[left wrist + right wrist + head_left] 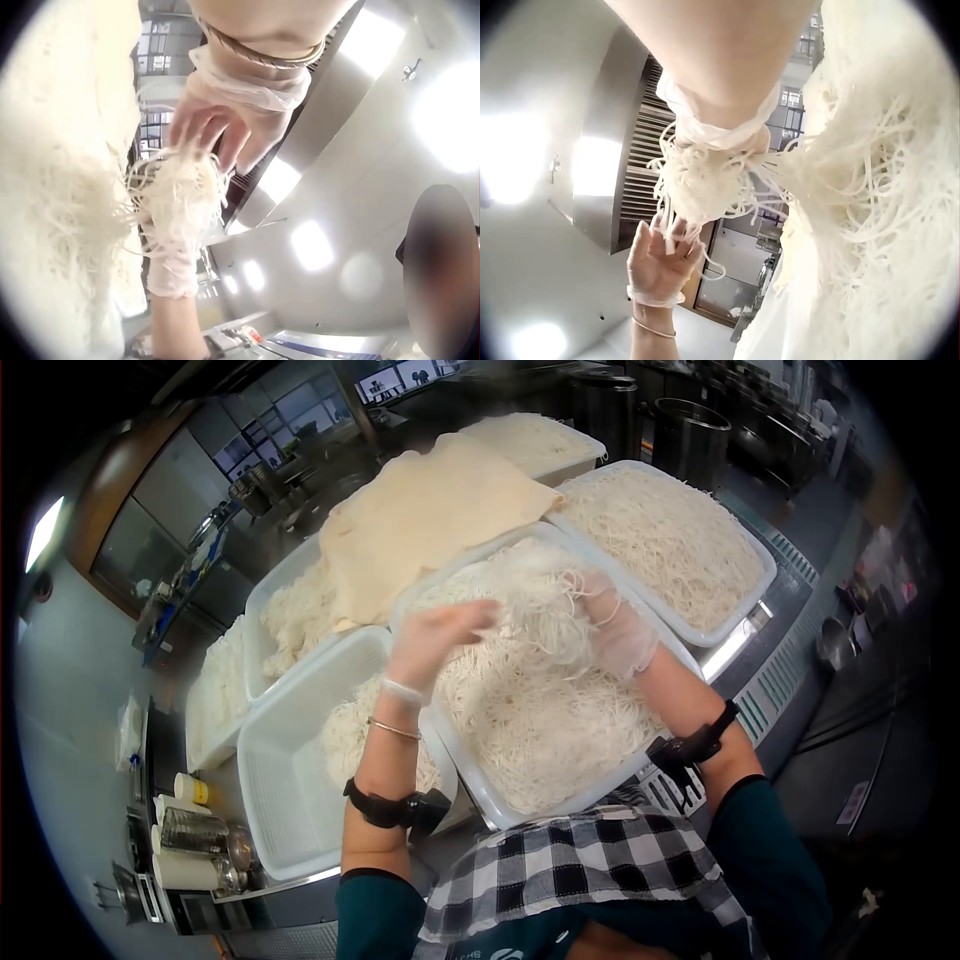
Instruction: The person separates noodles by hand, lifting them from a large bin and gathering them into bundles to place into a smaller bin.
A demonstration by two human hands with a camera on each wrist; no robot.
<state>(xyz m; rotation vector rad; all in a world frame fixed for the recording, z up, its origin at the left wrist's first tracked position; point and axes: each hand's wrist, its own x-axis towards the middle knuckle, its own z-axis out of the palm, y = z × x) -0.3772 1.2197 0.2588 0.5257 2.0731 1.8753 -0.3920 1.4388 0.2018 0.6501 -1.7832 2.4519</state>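
Note:
White noodles (540, 735) fill the large tub in front of the person. Above them, a raised clump (545, 610) lies between both hands, which wear clear gloves. The left hand (440, 640) is at its left side; in the left wrist view the left hand (229, 120) has spread, slightly bent fingers touching the clump (180, 199). Across from it, the right hand (618, 630) holds the clump, its fingers mostly hidden by strands. In the right wrist view, strands trail from the right hand (757, 142) towards the noodle mass (885, 195), and the left hand (660, 262) faces palm inward.
A tub of noodles (660, 545) stands at the right, another (525, 440) at the back. A pale sheet (430, 510) covers part of the tubs behind. At the left, a tub (285, 790) is partly filled. Containers (190, 840) stand at the lower left.

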